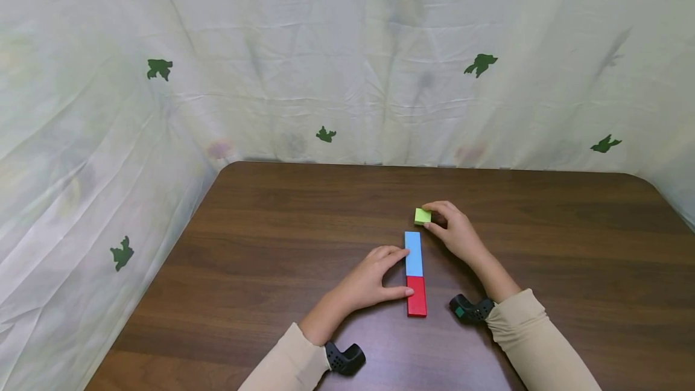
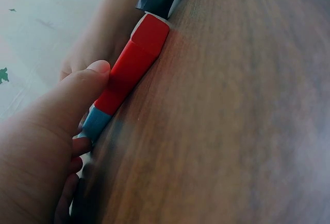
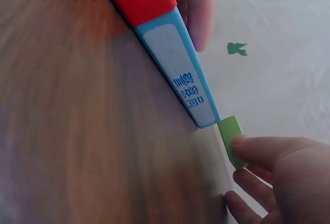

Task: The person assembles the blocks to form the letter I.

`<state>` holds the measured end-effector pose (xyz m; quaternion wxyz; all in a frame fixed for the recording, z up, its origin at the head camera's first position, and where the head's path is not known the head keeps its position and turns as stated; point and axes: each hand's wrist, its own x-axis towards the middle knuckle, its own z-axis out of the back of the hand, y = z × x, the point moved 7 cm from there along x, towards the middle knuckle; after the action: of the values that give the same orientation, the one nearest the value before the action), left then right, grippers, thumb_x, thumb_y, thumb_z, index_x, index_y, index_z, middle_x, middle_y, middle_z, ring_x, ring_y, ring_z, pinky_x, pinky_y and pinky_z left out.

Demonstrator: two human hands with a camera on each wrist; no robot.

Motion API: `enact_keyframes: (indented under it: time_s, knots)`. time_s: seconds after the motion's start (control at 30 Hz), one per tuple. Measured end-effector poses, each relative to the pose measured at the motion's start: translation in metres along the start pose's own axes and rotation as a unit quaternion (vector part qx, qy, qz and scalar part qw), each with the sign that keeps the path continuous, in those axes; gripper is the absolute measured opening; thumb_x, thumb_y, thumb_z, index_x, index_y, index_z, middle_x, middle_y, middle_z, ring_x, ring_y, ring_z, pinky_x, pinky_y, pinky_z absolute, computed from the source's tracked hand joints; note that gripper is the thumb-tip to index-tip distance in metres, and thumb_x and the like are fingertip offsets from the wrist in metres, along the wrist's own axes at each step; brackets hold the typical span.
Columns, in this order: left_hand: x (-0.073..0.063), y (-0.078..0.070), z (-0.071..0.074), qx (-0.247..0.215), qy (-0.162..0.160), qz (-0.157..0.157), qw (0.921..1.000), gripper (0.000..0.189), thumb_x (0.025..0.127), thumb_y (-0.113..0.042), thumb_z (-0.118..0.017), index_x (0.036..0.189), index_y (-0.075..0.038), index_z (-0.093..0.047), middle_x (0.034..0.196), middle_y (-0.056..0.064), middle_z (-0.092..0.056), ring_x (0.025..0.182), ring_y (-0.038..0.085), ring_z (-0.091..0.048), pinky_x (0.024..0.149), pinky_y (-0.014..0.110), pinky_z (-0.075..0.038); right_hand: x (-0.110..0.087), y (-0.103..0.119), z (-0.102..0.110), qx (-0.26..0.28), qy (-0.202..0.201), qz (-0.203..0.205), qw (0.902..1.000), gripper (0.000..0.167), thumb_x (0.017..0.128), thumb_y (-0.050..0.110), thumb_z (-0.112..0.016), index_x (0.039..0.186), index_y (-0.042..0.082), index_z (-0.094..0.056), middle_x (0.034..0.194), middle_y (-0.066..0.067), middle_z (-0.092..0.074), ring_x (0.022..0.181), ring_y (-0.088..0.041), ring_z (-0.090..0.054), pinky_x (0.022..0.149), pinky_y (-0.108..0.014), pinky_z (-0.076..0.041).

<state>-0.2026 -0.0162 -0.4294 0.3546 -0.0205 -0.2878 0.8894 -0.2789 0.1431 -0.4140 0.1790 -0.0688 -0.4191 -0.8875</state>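
Note:
A red block and a blue block lie end to end in one line on the brown table. In the right wrist view, the blue block's side carries a white label with blue characters. My left hand reaches in from the left, its thumb against the red block and its fingertips at the blue one. Just past the blue block's far end, my right hand pinches a small light green block between thumb and fingers.
The wooden table ends at its far edge against a pale curtain with green leaf shapes. Black wrist devices sit on both wrists, close to the tabletop.

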Motion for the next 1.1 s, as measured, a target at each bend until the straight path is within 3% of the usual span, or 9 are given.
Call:
enact_keyframes:
  time_s: [0.57, 1.1]
  knots:
    - [-0.0004, -0.0008, 0.0008, -0.008, -0.004, 0.0, 1.0, 0.068, 0.08, -0.048, -0.062, 0.134, -0.012, -0.043, 0.126, 0.0, -0.045, 0.118, 0.015, -0.038, 0.096, 0.029, -0.034, 0.0038, -0.003, -0.0087, -0.001, 0.021, -0.004, 0.9998, 0.03, 0.082, 0.005, -0.065, 0.111, 0.001, -0.058, 0.11, -0.014, -0.054, 0.096, -0.027, -0.051, 0.084, -0.043, -0.042]
    - [0.0, 0.0003, -0.0002, -0.004, -0.001, 0.004, 1.0, 0.068, 0.079, -0.049, -0.062, 0.134, -0.014, -0.043, 0.127, 0.0, -0.045, 0.118, 0.015, -0.038, 0.096, 0.03, -0.034, 0.0011, -0.0057, -0.0078, 0.015, 0.013, -0.012, 0.9997, 0.028, 0.084, 0.006, -0.062, 0.112, 0.0, -0.058, 0.11, -0.016, -0.054, 0.097, -0.028, -0.053, 0.084, -0.044, -0.043]
